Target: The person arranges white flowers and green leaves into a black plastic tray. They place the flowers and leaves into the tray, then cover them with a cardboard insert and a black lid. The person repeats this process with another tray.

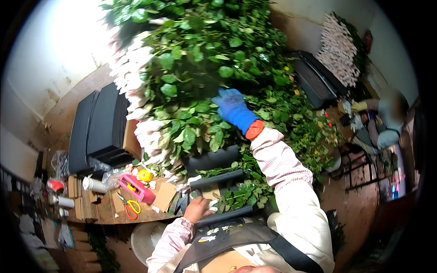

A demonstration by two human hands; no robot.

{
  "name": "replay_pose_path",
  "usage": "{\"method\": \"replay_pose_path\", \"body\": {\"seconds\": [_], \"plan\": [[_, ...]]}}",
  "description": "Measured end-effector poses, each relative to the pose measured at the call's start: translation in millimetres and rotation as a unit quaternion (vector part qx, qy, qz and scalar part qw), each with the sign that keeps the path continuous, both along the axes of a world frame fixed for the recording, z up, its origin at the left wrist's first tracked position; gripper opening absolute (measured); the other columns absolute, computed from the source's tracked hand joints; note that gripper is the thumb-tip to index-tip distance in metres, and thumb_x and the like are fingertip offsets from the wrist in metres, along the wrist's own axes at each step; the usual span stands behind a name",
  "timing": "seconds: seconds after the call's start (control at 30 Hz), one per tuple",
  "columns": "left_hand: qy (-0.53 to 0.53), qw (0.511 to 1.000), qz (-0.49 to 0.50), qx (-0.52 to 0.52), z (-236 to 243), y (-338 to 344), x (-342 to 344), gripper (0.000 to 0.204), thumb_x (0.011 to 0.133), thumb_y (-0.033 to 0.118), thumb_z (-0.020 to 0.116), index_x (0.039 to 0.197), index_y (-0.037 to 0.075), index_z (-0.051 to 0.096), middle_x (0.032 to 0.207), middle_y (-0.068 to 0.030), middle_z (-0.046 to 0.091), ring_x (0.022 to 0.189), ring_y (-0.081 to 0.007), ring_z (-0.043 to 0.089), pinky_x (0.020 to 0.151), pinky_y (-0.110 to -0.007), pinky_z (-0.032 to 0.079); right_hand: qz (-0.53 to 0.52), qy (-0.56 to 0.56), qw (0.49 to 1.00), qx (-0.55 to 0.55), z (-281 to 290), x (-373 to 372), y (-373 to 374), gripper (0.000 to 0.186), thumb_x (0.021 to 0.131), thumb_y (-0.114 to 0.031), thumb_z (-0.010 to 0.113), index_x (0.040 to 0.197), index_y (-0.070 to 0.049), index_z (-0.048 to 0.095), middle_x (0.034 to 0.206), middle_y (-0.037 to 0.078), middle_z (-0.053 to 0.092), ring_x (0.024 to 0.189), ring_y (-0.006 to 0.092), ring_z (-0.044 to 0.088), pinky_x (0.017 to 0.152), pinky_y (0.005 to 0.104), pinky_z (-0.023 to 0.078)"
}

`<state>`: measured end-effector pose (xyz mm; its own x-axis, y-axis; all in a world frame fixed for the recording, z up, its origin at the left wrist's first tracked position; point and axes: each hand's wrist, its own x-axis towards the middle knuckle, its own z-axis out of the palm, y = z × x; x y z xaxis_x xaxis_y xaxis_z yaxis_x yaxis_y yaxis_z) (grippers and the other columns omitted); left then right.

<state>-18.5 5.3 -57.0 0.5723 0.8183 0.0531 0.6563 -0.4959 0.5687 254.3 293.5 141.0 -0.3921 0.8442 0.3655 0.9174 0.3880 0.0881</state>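
A large heap of leafy rose stems (200, 59) fills the upper middle, their pale wrapped heads (136, 68) lined up along its left side. My right hand (232, 108), in a blue knit glove, reaches onto the leaves, its fingers partly spread and nothing visible in them. Low in the middle, my bare left hand (198, 209) has its fingers closed around the head end of a rose with a white wrap (212, 205). That stem's leaves (241, 198) lie to the right, between dark padded strips (221, 178) in front of my apron.
Orange-handled scissors (132, 208), a pink tape dispenser (137, 189) and a yellow tape roll (144, 176) lie on the wooden table at left. Black boards (102, 127) stand stacked behind a white cup (93, 185). Another person (384, 120) works at far right, near more wrapped flowers (337, 50).
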Motion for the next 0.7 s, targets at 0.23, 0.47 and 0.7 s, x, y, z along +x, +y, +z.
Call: {"method": "replay_pose_path", "body": {"seconds": [0.23,0.47,0.7], "plan": [[-0.036,0.997,-0.062,-0.035,-17,5,-11,0.056,0.082,0.036,0.08,0.129,0.009,0.064,0.098,-0.0156,0.057,0.091,-0.036,0.06,0.08,-0.043,0.051,-0.01,-0.117,0.992,-0.05,35,-20,-7,0.046,0.075,-0.028,0.077,0.119,-0.021,0.068,0.124,0.011,0.061,0.123,0.0287,0.053,0.107,0.0471,0.038],[-0.069,0.995,-0.04,-0.064,-30,10,-8,0.039,0.095,0.033,0.067,0.126,0.01,0.066,0.1,-0.0159,0.057,0.093,-0.0351,0.06,0.082,-0.043,0.051,0.049,-0.04,0.998,0.002,27,-8,-2,0.043,0.069,-0.019,0.077,0.111,-0.014,0.067,0.123,0.012,0.062,0.119,0.0336,0.056,0.104,0.0448,0.043],[-0.112,0.992,0.01,-0.059,-26,1,-2,0.032,0.092,0.026,0.067,0.117,0.007,0.063,0.104,-0.0181,0.058,0.097,-0.038,0.059,0.085,-0.045,0.049,0.141,0.006,0.99,0.001,22,32,-51,0.037,0.076,-0.018,0.074,0.109,-0.006,0.063,0.135,0.016,0.059,0.124,0.036,0.055,0.104,0.0461,0.046]]}}
